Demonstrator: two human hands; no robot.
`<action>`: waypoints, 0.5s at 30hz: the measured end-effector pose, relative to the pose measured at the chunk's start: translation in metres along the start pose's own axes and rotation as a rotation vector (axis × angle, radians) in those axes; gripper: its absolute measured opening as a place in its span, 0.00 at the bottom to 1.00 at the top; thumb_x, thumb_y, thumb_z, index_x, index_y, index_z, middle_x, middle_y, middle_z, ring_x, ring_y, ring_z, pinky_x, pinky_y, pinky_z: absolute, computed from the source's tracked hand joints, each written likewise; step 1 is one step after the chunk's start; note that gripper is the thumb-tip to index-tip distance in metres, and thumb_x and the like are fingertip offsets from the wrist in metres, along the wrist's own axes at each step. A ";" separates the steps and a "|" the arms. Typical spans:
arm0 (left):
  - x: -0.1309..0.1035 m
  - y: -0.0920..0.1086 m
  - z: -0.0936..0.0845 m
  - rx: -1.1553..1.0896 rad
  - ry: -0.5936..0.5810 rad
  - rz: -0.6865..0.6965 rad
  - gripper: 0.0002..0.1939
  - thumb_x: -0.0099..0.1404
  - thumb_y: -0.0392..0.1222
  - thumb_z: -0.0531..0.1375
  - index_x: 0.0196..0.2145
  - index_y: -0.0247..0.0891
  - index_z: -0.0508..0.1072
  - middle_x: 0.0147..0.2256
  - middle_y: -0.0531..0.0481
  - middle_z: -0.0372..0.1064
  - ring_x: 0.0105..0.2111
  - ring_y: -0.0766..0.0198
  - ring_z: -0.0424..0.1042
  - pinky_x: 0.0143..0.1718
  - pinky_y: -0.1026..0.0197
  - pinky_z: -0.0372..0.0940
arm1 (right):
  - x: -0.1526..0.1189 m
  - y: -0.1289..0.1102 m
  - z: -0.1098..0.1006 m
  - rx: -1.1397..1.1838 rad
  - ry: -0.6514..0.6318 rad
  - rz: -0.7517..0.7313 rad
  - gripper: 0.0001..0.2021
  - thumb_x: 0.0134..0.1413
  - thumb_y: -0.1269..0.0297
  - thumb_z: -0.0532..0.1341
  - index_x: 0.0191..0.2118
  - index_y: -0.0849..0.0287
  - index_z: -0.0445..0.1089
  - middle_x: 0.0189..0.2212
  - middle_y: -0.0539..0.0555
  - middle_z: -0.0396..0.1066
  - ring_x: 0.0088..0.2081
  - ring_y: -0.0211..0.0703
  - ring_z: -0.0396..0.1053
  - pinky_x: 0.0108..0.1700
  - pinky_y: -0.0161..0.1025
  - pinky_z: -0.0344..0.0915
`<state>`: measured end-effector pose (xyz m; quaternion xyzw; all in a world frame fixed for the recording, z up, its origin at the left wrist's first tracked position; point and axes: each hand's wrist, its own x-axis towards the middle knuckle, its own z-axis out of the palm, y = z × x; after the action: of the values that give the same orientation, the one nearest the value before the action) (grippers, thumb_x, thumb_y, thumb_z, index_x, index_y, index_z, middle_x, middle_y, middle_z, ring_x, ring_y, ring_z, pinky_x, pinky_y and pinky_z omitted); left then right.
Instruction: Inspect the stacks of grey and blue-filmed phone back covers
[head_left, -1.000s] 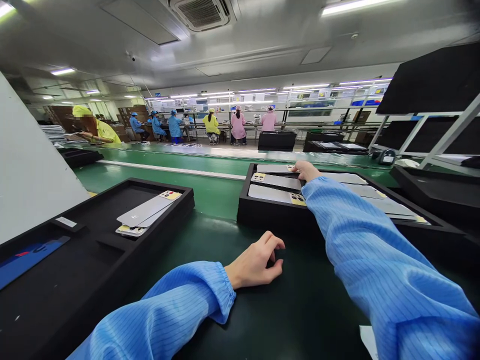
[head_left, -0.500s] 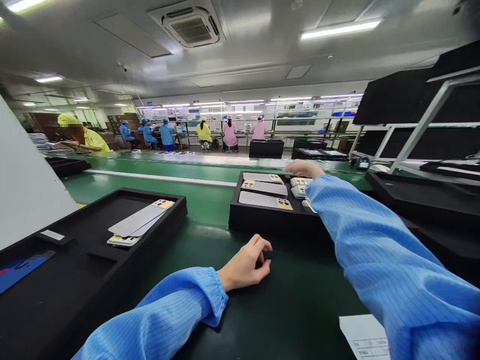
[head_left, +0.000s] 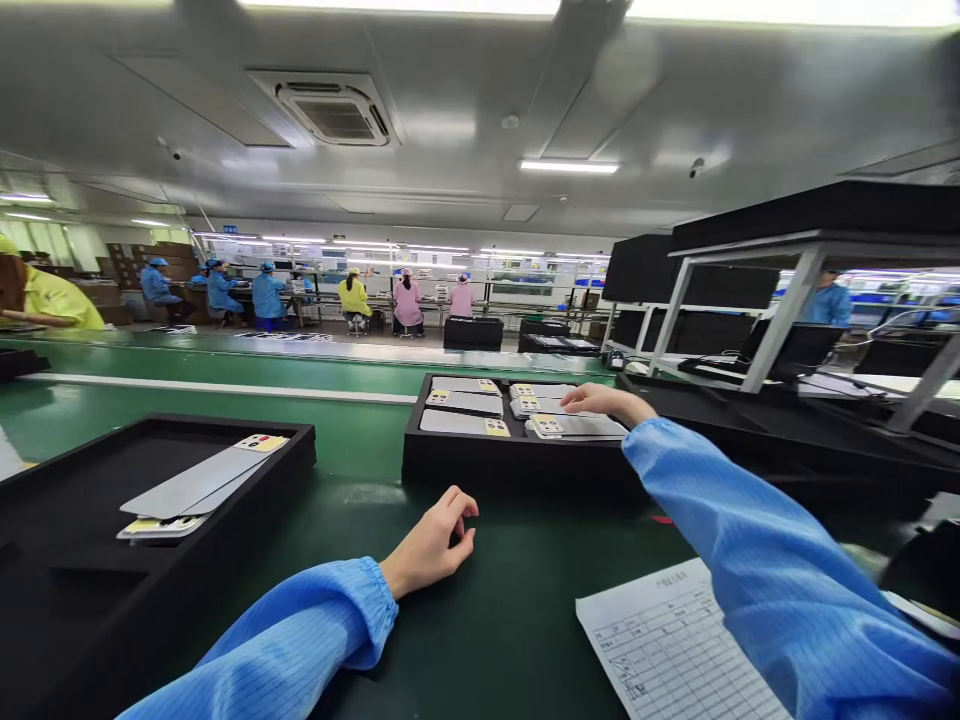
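Observation:
My right hand (head_left: 606,402) reaches over a black foam tray (head_left: 517,466), its fingers stretched out loosely above the right column of panels. These look like white phone back covers (head_left: 581,427), each with a yellowish camera patch, lying in stacks in two columns. Whether my fingertips touch a cover I cannot tell. My left hand (head_left: 433,540) rests on the dark green work surface in front of the tray, fingers half curled, thumb apart, holding nothing. To its left, a larger black tray (head_left: 225,540) holds a few fanned-out phone back covers (head_left: 202,480).
A printed form (head_left: 675,640) with handwriting lies beneath my right forearm. Black trays (head_left: 750,430) and a metal-framed rack (head_left: 784,310) stand at the right. A white strip (head_left: 225,388) runs along the green belt. Several co-workers sit further back; one in yellow (head_left: 56,298) is at the far left.
The view has swung right, showing more of the form and rack. My right hand has come from the tray's far edge to above its right-hand covers. My left hand keeps its pose.

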<state>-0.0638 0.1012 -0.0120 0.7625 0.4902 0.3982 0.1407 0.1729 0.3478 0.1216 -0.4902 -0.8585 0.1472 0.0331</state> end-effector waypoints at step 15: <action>-0.001 0.003 -0.001 0.059 -0.040 -0.043 0.05 0.58 0.33 0.49 0.33 0.39 0.59 0.34 0.53 0.56 0.28 0.71 0.64 0.32 0.65 0.61 | 0.016 -0.006 0.045 -0.121 0.205 -0.113 0.13 0.57 0.62 0.54 0.45 0.62 0.64 0.44 0.54 0.66 0.41 0.44 0.67 0.41 0.45 0.66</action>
<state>-0.0626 0.0993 -0.0103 0.7633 0.5151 0.3650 0.1367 0.1510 0.3485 0.0789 -0.4544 -0.8842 0.0420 0.0993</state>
